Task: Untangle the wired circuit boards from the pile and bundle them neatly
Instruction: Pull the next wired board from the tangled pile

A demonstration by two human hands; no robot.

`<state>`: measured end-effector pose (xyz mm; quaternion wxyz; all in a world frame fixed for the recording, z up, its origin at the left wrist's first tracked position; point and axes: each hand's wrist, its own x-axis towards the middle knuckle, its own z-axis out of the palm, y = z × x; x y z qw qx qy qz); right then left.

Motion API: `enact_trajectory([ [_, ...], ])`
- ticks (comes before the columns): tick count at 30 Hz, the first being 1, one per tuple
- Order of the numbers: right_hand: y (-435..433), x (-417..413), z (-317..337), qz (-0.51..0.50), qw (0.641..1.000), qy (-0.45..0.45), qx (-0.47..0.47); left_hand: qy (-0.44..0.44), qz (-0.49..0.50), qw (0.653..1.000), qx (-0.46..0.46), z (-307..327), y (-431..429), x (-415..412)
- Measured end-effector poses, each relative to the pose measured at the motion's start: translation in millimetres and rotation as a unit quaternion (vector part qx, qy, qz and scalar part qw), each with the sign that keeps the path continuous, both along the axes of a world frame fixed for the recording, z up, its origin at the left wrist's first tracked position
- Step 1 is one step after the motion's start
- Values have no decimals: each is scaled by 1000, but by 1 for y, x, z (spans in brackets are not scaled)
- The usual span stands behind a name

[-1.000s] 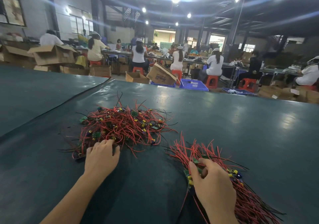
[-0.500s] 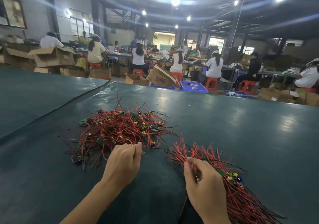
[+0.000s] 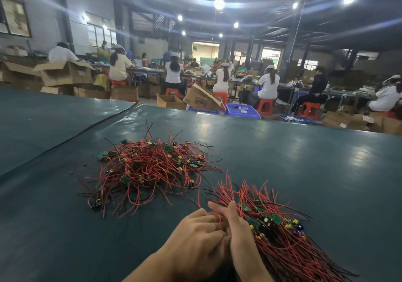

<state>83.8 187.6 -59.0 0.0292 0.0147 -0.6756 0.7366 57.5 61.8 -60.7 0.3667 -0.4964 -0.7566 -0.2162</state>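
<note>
The tangled pile of wired circuit boards sits mid-table, red and black leads looping every way, with small green boards and yellow parts poking out. Just beside it, to the near right, lies the combed-out bundle, boards clustered in the middle and wires fanned both ways. Its tail runs off the bottom edge of the view. Both hands meet at the bundle's near-left edge. The left hand has its fingers curled in tight on a red wire that shows between the two hands; whatever board hangs on it is hidden behind the knuckles. The right hand lies against the bundle with two fingers pointing straight up the table. Its other fingers are tucked out of sight, so I cannot tell whether it grips anything. Both forearms are cut off at the bottom. The dark green table mat stretches wide to the right and beyond the pile to the far edge, and a seam runs diagonally off to the left. Past that edge, a blue basket sits on the floor, contents unreadable. A shallow blue tray holds pale items too small to name. A tipped cardboard box and an open carton hide their insides. Seated workers on red stools line the long benches, blurred by distance.
</note>
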Motion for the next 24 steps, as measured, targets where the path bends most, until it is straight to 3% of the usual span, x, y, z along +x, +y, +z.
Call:
enact_trajectory([
  [3,0,2,2,-25,999,34,17,-49,-30,998,19,0,-5,-2],
  [5,0,4,3,-68,996,54,4,-175,-84,976,99,-4,-12,-4],
  [7,1,4,4,-111,990,80,26,-317,-131,908,239,-8,-16,-5],
  [9,3,5,6,-130,985,105,46,-414,-105,844,325,-8,-14,-11],
  [13,0,12,10,-105,980,148,87,-602,-4,753,267,-1,-11,-18],
  [15,-3,15,10,-79,980,157,94,-646,-1,715,265,0,-10,-19],
  [18,-3,16,10,-60,981,161,94,-702,-39,625,340,2,-9,-21],
  [21,-2,15,9,-70,979,161,102,-713,-77,596,360,5,-10,-22],
  [24,0,12,10,-93,985,142,32,-714,-89,553,420,7,-10,-22],
])
